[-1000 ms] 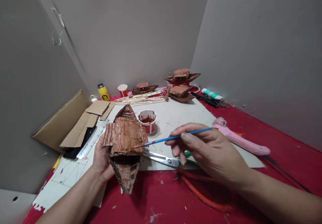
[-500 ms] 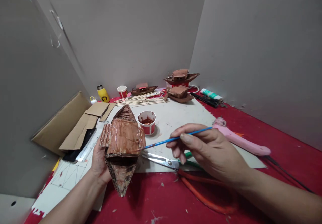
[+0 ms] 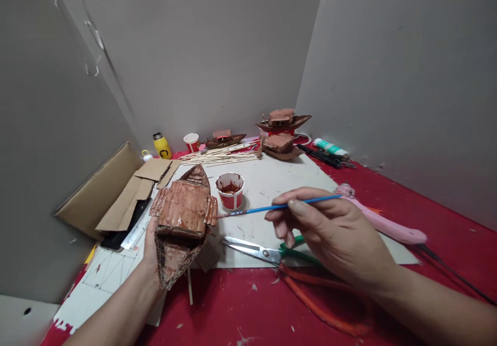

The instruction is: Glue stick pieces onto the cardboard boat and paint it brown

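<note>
A brown model boat [image 3: 183,208] with a ribbed, wet-looking roof is held up at centre left. My left hand [image 3: 152,250] grips it from beneath and the left side; most of its fingers are hidden behind the hull. My right hand [image 3: 314,219] pinches a thin blue paintbrush [image 3: 272,207]. The brush's brown tip is at the right edge of the boat's side roof piece. Just behind the brush stands a red and white paper cup [image 3: 230,193] with brown paint inside. Scissors [image 3: 264,253] with green and red handles lie below the brush and right hand.
More model boats [image 3: 280,145] stand at the back beside thin wooden sticks [image 3: 221,154]. Cardboard pieces [image 3: 126,201], a ruler [image 3: 136,229] and a yellow bottle [image 3: 162,146] are at left. A pink glue gun [image 3: 388,224] with a cable lies at right.
The boat has tilted and turned slightly in my left hand, moving a little left. The brush tip has shifted up from the roof's lower right corner to the side piece.
</note>
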The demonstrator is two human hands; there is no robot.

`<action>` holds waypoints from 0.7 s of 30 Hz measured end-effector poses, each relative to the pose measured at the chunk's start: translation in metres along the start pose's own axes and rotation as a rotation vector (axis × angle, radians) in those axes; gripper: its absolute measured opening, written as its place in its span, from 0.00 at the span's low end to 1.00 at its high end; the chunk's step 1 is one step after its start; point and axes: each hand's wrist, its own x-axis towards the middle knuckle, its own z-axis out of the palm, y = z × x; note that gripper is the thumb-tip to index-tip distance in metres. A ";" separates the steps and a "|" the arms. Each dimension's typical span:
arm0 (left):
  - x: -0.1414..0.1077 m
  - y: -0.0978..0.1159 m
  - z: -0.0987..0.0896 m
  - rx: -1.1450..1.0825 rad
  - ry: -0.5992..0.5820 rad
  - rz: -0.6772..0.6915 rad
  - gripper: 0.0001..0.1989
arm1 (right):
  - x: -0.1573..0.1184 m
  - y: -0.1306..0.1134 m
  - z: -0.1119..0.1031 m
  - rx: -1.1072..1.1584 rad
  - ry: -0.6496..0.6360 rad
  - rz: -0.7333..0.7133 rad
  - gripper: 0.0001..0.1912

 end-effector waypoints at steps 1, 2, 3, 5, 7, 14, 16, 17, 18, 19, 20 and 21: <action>0.000 -0.001 0.000 -0.003 -0.005 -0.003 0.27 | 0.001 0.000 0.000 -0.012 0.031 -0.023 0.07; 0.001 -0.001 0.000 -0.006 -0.011 -0.009 0.27 | 0.003 0.000 0.001 -0.026 0.054 -0.040 0.07; 0.002 -0.001 -0.002 -0.008 -0.020 -0.014 0.27 | 0.004 0.000 0.002 -0.044 0.069 -0.049 0.07; 0.006 -0.001 -0.008 -0.008 -0.054 -0.029 0.28 | 0.005 0.000 0.003 -0.072 0.075 -0.044 0.08; 0.010 0.001 -0.014 -0.008 -0.100 -0.040 0.28 | 0.003 -0.001 0.004 -0.073 0.047 -0.018 0.08; 0.009 0.002 -0.017 -0.003 -0.156 -0.041 0.29 | 0.002 0.000 0.002 -0.087 0.072 -0.058 0.07; 0.007 0.000 -0.013 0.013 -0.121 -0.020 0.29 | 0.003 0.001 0.002 -0.123 0.121 -0.082 0.08; 0.006 -0.001 -0.012 0.014 -0.114 -0.005 0.29 | 0.004 0.001 0.002 -0.137 0.132 -0.078 0.09; 0.006 -0.002 -0.011 0.013 -0.115 0.005 0.29 | 0.004 0.001 0.003 -0.144 0.132 -0.068 0.09; 0.006 -0.002 -0.010 0.011 -0.124 0.011 0.30 | 0.004 0.001 0.003 -0.138 0.122 -0.054 0.10; 0.006 -0.002 -0.010 0.009 -0.134 0.013 0.30 | 0.003 0.001 0.004 -0.124 0.104 -0.038 0.11; 0.006 -0.002 -0.010 0.009 -0.135 0.011 0.30 | 0.002 0.001 0.005 -0.106 0.080 -0.018 0.11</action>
